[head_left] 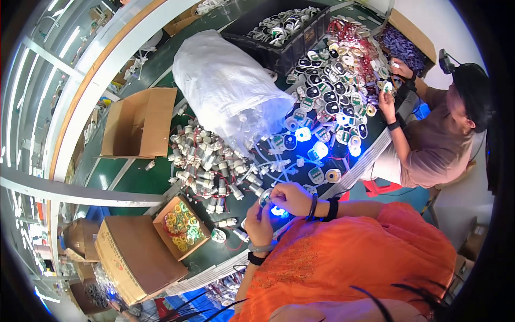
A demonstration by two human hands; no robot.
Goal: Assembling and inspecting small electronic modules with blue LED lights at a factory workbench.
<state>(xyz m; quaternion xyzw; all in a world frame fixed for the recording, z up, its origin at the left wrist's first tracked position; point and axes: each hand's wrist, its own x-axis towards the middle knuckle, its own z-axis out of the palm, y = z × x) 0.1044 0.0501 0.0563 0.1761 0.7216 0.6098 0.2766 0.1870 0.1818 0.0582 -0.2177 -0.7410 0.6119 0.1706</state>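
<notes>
Close to the table's near edge, my two hands meet with bent fingers. My left hand point(259, 226) pinches a small white oval module point(265, 197), its greenish face partly covered by fingers. My right hand point(294, 198) closes in from the right, fingertips against the same module; whether they also grip a wire is too small to tell. A blue light point(278, 211) glows just below the fingers. Beyond my hands lies a heap of small cylindrical motors point(204, 166) with red wires. Beside my left hand rests a loose motor point(225, 222).
A white plastic bag point(225, 80) of clear parts lies mid-table. Oval modules point(332, 86), some glowing blue, spread right of it. Behind stands a black crate point(300, 40). An open carton point(139, 123) and a box of rings point(179, 225) stand left. A co-worker point(440, 129) handles modules at right.
</notes>
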